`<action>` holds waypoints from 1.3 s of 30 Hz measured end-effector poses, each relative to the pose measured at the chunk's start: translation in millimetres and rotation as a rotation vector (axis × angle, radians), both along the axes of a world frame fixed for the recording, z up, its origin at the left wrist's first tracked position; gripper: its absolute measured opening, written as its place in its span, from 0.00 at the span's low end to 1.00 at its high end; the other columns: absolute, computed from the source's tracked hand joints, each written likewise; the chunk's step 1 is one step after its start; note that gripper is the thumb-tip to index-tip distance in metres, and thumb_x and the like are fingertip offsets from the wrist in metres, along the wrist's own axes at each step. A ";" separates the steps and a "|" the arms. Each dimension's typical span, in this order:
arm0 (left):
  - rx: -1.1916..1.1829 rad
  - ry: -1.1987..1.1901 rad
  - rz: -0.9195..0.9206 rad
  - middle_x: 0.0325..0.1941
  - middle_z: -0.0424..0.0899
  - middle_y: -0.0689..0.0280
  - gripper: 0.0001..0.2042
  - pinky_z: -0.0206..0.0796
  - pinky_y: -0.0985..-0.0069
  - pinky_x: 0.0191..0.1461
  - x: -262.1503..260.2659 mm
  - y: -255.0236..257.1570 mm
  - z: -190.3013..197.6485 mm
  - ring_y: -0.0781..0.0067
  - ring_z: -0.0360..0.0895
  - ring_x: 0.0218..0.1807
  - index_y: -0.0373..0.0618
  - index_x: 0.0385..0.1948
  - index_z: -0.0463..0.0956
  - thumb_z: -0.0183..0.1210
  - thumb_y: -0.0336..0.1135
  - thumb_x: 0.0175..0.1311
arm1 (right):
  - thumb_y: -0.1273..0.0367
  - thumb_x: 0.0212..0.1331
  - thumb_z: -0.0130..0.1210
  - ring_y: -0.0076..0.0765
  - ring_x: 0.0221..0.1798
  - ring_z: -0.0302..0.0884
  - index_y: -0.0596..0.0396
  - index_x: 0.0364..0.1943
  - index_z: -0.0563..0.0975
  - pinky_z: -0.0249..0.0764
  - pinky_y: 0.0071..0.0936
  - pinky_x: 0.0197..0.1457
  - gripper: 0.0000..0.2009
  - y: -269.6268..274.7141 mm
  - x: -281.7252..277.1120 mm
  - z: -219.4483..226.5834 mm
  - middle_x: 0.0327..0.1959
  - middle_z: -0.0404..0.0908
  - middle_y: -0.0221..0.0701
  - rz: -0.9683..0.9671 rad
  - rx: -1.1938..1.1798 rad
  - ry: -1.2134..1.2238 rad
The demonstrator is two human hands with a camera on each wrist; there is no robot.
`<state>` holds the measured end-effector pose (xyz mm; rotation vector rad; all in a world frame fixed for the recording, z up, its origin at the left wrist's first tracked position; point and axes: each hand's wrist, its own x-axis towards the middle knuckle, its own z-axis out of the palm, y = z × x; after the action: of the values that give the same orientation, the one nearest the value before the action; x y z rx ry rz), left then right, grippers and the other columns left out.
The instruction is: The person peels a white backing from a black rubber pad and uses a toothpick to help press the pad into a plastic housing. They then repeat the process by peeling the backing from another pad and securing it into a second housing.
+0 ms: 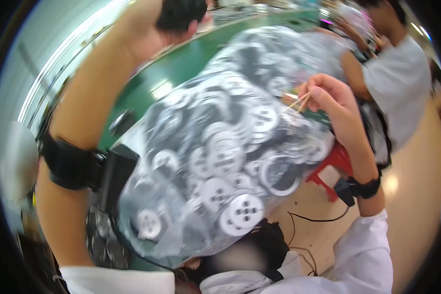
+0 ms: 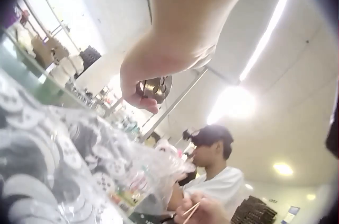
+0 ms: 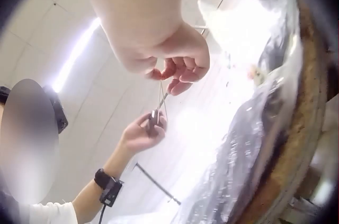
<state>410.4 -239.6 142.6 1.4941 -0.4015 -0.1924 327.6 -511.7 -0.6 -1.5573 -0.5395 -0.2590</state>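
My right hand (image 1: 330, 95) is raised over the right side of the bags and pinches a thin tan loop (image 1: 304, 101) that looks like a rubber band. In the left wrist view, my left hand (image 2: 139, 89) curls round a dark metallic disc (image 2: 160, 90) with holes. The right wrist view has the left hand (image 3: 144, 136) beyond and below the right hand (image 3: 183, 59), with the loop's strands hanging between them. Below both hands, clear plastic bags (image 1: 181, 230) hold many white round pieces (image 1: 246, 211) with dark holes.
The bags lie across a green table (image 1: 186, 59). On the right stands a person in a light shirt (image 1: 402, 93). A red stool (image 1: 330, 169) stands beside the table near black cables (image 1: 323, 220). A small dark object (image 1: 122, 121) lies left of the bags.
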 end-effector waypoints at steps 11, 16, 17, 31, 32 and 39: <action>-0.263 -0.360 0.581 0.44 0.74 0.60 0.16 0.67 0.80 0.28 -247.4 194.6 5.1 0.67 0.75 0.39 0.38 0.47 0.66 0.39 0.40 0.68 | 0.65 0.59 0.46 0.18 0.25 0.68 0.52 0.24 0.69 0.68 0.16 0.34 0.09 304.4 55.3 81.3 0.22 0.67 0.22 0.708 -0.305 -0.024; -0.442 -0.229 0.722 0.44 0.74 0.60 0.15 0.68 0.76 0.32 -279.5 225.6 -70.3 0.65 0.75 0.37 0.42 0.42 0.67 0.39 0.43 0.68 | 0.63 0.52 0.51 0.28 0.19 0.75 0.62 0.20 0.75 0.71 0.26 0.22 0.14 432.1 68.3 23.9 0.18 0.76 0.35 0.751 -0.681 -0.080; -0.466 -0.176 0.756 0.45 0.74 0.59 0.15 0.69 0.74 0.33 -278.2 232.1 -83.3 0.63 0.75 0.38 0.43 0.43 0.67 0.39 0.44 0.68 | 0.65 0.50 0.51 0.31 0.21 0.76 0.63 0.18 0.74 0.71 0.30 0.27 0.14 447.8 69.2 10.2 0.18 0.76 0.38 0.747 -0.812 -0.122; -0.577 0.024 0.906 0.46 0.74 0.52 0.17 0.70 0.69 0.37 -263.7 292.3 -161.2 0.56 0.76 0.40 0.40 0.46 0.65 0.36 0.44 0.68 | 0.65 0.54 0.48 0.50 0.34 0.77 0.63 0.31 0.77 0.71 0.37 0.42 0.13 516.6 89.8 -67.4 0.28 0.78 0.49 0.515 -1.098 -0.517; -0.587 0.038 0.910 0.46 0.74 0.52 0.17 0.70 0.69 0.37 -264.8 293.2 -161.8 0.56 0.76 0.40 0.40 0.46 0.65 0.36 0.44 0.68 | 0.65 0.54 0.48 0.50 0.34 0.77 0.63 0.31 0.77 0.71 0.37 0.42 0.13 513.1 86.2 -59.4 0.28 0.78 0.49 0.525 -1.109 -0.508; -0.616 0.064 0.860 0.46 0.73 0.49 0.17 0.74 0.65 0.38 -262.9 284.5 -162.1 0.51 0.77 0.43 0.36 0.44 0.63 0.39 0.40 0.62 | 0.70 0.56 0.44 0.27 0.22 0.68 0.64 0.32 0.74 0.65 0.25 0.28 0.10 460.0 44.7 -17.1 0.18 0.72 0.33 0.654 -0.729 -0.385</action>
<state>147.5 44.9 -19.5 0.9346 0.2446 0.5254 372.3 -51.8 -17.7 -1.9221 -1.5323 0.1744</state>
